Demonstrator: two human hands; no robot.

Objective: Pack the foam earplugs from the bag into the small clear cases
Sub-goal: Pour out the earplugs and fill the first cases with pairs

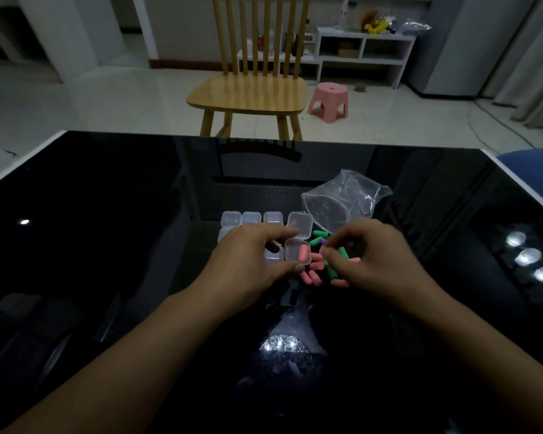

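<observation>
The left hand point(251, 258) is holding an open case point(297, 251) between thumb and forefinger; the case is sitting on the black table point(107, 245) with its lid point(300, 225) tipped back and one pink earplug point(303, 255) lying inside. The right hand point(373, 258) is curling its fingers over the loose earplugs point(314, 274), pinching a purple one point(323, 242) at the fingertips just right of the case. Pink and green plugs are lying scattered between and under both hands. More closed cases point(251, 218) are standing in a row behind the left hand. The clear bag point(345, 198) is lying emptied behind the pile. A wooden chair point(248, 92) and a pink stool point(328, 101) are standing beyond the table.
</observation>
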